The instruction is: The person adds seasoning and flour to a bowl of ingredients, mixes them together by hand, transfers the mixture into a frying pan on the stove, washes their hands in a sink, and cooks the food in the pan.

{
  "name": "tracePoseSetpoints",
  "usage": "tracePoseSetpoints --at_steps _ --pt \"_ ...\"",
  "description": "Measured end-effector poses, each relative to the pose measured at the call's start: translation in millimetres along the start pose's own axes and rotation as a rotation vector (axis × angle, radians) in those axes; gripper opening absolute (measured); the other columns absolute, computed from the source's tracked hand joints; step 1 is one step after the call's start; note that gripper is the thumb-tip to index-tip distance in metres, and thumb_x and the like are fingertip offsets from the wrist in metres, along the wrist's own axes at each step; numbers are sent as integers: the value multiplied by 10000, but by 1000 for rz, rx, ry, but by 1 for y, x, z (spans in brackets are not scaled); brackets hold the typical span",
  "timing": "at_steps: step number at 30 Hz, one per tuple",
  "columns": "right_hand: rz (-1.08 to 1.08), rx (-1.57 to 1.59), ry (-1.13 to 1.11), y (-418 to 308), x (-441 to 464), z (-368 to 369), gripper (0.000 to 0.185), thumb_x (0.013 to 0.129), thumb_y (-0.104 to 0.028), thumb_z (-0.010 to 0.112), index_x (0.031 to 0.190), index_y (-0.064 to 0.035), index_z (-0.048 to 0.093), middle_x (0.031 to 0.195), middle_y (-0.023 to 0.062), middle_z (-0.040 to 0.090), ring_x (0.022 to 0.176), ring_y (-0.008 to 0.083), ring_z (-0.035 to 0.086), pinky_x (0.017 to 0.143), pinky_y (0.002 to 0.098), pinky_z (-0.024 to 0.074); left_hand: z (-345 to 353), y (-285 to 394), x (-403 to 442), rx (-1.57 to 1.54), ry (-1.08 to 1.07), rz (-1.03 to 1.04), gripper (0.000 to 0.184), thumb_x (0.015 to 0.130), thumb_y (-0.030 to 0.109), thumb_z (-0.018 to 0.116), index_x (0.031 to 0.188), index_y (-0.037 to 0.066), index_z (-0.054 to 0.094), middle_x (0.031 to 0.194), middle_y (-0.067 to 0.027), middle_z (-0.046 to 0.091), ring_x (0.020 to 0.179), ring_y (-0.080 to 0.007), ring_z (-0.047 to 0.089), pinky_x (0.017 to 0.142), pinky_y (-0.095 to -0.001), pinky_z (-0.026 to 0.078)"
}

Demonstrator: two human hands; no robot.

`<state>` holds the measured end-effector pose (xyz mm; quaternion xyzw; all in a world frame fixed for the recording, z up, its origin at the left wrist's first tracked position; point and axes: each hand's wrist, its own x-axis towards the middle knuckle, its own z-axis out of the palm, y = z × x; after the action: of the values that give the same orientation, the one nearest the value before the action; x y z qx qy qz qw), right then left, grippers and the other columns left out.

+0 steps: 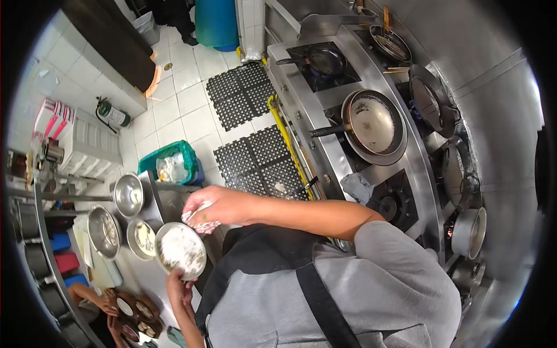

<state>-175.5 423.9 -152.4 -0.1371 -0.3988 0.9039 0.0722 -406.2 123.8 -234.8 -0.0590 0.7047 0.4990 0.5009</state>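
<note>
Tilted slightly under the person's arms, a metal bowl (pixel 200 265) of white powder (pixel 181 246) sits beside the counter's near edge, and the left hand (pixel 178 285) has it gripped by the rim, thumb up top. Just above its far side comes the right hand (pixel 202 211), fingers curled and caked in white; whether they clasp a piece of food, you can't tell.

Next to that bowl, a smaller steel bowl (pixel 141 239) carries something pale and creamy, with two more, a wide steel bowl (pixel 104 232) and a round mixing bowl (pixel 128 195), close by on the steel counter (pixel 132 271). Down at lower left, a co-worker's hands (pixel 108 305) are busy at brown round dishes (pixel 147 308). Beyond the counter stands a green-lined bin (pixel 149 159), and across on the stove (pixel 419 182), a long-handled frying pan (pixel 374 124) rests, pale inside, near a crumpled grey cloth (pixel 357 187).
</note>
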Motion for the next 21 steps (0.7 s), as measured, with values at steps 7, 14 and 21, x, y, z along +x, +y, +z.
tracePoseSetpoints --at_steps 7,14,21 --pt "-360 -1629 124 -48 44 -76 652 772 -193 805 1376 -94 581 1363 221 556 1263 424 533 1039 511 482 219 120 86 346 -486 178 266 870 74 464 1049 -74 595 784 -157 696 527 -213 659 366 -252 393" --pt "-146 -1845 453 -101 83 -202 879 692 -261 862 1480 -178 483 1364 234 561 1253 434 577 1019 522 513 359 223 192 496 -776 21 280 886 52 499 1114 -88 581 861 -170 692 562 -247 682 359 -239 382" --pt "4 -1783 818 -181 159 -301 604 811 -130 740 1387 -143 556 1208 240 617 1164 435 620 957 488 526 467 304 287 519 -909 23 459 879 19 447 1322 -100 452 948 -196 696 616 -247 719 359 -228 397"
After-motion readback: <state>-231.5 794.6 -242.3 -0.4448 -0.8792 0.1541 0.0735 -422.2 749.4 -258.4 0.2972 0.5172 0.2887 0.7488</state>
